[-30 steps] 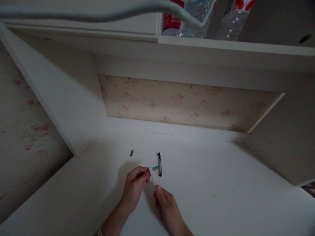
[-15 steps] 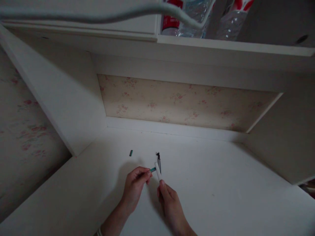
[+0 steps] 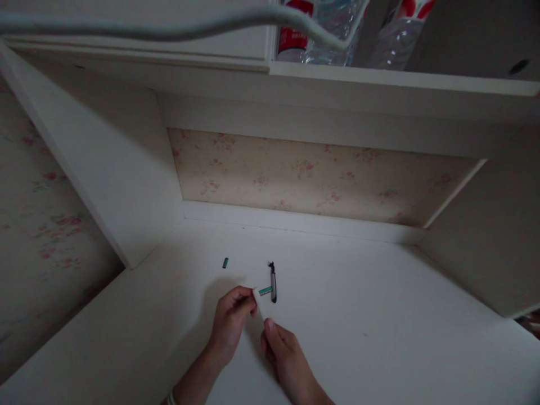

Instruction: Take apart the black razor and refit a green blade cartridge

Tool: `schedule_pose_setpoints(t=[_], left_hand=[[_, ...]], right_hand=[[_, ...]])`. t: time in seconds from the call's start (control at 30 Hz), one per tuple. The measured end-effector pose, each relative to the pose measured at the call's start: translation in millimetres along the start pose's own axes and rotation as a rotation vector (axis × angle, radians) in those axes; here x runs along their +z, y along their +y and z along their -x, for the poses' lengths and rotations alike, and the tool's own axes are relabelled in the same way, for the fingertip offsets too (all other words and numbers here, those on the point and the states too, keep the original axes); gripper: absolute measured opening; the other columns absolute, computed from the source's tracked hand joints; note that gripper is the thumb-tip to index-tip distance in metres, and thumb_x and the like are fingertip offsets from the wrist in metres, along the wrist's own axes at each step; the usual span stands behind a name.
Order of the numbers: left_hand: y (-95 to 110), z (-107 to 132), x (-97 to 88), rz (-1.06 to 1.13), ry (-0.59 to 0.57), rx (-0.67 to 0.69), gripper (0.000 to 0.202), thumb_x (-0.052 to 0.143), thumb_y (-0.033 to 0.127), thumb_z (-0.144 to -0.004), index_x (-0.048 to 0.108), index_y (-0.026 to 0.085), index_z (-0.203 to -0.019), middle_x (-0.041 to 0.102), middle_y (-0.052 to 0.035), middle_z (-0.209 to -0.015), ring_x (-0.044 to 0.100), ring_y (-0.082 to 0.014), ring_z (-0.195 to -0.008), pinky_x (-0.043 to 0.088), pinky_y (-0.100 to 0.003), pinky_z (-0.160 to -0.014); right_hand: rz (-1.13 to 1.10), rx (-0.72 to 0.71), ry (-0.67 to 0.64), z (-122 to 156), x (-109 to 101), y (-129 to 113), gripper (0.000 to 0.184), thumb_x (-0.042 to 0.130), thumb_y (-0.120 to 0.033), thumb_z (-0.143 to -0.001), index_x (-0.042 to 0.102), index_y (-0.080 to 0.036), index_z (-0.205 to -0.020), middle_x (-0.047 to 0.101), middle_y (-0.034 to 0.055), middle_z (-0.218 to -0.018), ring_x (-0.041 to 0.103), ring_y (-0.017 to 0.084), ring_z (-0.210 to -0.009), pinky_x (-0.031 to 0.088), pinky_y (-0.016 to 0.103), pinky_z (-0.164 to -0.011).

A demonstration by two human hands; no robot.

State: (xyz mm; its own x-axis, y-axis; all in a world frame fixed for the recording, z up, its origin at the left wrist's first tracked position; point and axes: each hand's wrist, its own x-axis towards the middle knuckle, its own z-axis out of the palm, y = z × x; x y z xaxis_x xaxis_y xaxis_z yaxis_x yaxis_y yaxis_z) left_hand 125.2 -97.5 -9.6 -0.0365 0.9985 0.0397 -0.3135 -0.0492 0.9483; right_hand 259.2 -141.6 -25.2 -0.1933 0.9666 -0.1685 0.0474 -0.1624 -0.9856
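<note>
My left hand (image 3: 231, 322) is closed in a pinch, its fingertips at the upper end of a slim white stick (image 3: 260, 306). A green-and-dark razor cartridge (image 3: 265, 291) juts out to the right past that end; whether it is joined to the stick or lies behind it, I cannot tell. Lower down, my right hand (image 3: 285, 350) grips the stick between thumb and fingers. Just beyond the hands a razor (image 3: 274, 284) with a black-and-pale handle lies on the white desk (image 3: 358, 304). Another green-and-black cartridge (image 3: 225, 262) rests farther left.
White side panels (image 3: 113, 163) flank the desk, with flowered wallpaper (image 3: 295, 174) at the back. Overhead, a shelf edge (image 3: 400, 78) carries plastic bottles (image 3: 396, 42). A thick pale cable (image 3: 169, 29) hangs across the top.
My right hand has moved left with the white stick, bringing its upper end to my left fingertips. The green cartridge now shows on the stick's right side, and more of the lying razor is visible.
</note>
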Motion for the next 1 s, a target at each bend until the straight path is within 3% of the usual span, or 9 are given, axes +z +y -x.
schedule_pose_setpoints(t=[0.2, 0.37, 0.57, 0.77, 1.0], left_hand=[[0.1, 1.5, 0.7, 0.048, -0.014, -0.007, 0.014, 0.071, 0.028, -0.073, 0.068, 0.015, -0.077, 0.06, -0.0007, -0.064, 0.05, -0.0125, -0.06, 0.039, -0.024, -0.057], [-0.5, 0.6, 0.1, 0.031, -0.013, 0.005, 0.012, 0.07, 0.026, -0.074, 0.067, 0.014, -0.073, 0.057, 0.0006, -0.06, 0.049, -0.0117, -0.059, 0.038, -0.023, -0.058], [1.7, -0.8, 3.6, 0.077, -0.013, 0.002, 0.013, 0.071, 0.027, -0.072, 0.068, 0.015, -0.076, 0.059, 0.0, -0.062, 0.049, -0.012, -0.059, 0.039, -0.023, -0.058], [0.3, 0.0, 1.9, 0.079, 0.012, -0.017, 0.014, 0.073, 0.027, -0.07, 0.068, 0.015, -0.072, 0.058, 0.0001, -0.061, 0.048, -0.0115, -0.058, 0.038, -0.023, -0.057], [1.9, -2.2, 2.8, 0.08, 0.001, -0.011, 0.015, 0.072, 0.027, -0.071, 0.069, 0.014, -0.077, 0.06, -0.0011, -0.064, 0.05, -0.0121, -0.06, 0.039, -0.024, -0.058]], right_hand=[[-0.065, -0.013, 0.158, -4.3, -2.4, 1.0, 0.051, 0.039, -0.065, -0.086, 0.04, -0.02, -0.062, 0.029, -0.0058, -0.055, 0.024, 0.011, -0.05, 0.019, 0.025, -0.046], [-0.025, -0.021, 0.025, -1.9, -0.4, 1.4, 0.051, 0.037, -0.063, -0.088, 0.043, -0.019, -0.064, 0.032, -0.0052, -0.056, 0.026, 0.011, -0.052, 0.02, 0.025, -0.048], [-0.06, -0.027, 0.177, -5.3, -3.3, 0.5, 0.051, 0.038, -0.064, -0.087, 0.04, -0.02, -0.062, 0.029, -0.0055, -0.056, 0.025, 0.011, -0.052, 0.019, 0.025, -0.048], [0.019, -0.027, 0.014, -1.1, -1.0, -3.2, 0.052, 0.035, -0.062, -0.09, 0.044, -0.019, -0.062, 0.034, -0.0052, -0.053, 0.028, 0.01, -0.05, 0.02, 0.024, -0.046], [-0.061, 0.019, 0.166, -9.0, -8.0, -0.6, 0.053, 0.041, -0.066, -0.085, 0.047, -0.019, -0.062, 0.031, -0.0064, -0.052, 0.024, 0.009, -0.045, 0.019, 0.023, -0.042]])
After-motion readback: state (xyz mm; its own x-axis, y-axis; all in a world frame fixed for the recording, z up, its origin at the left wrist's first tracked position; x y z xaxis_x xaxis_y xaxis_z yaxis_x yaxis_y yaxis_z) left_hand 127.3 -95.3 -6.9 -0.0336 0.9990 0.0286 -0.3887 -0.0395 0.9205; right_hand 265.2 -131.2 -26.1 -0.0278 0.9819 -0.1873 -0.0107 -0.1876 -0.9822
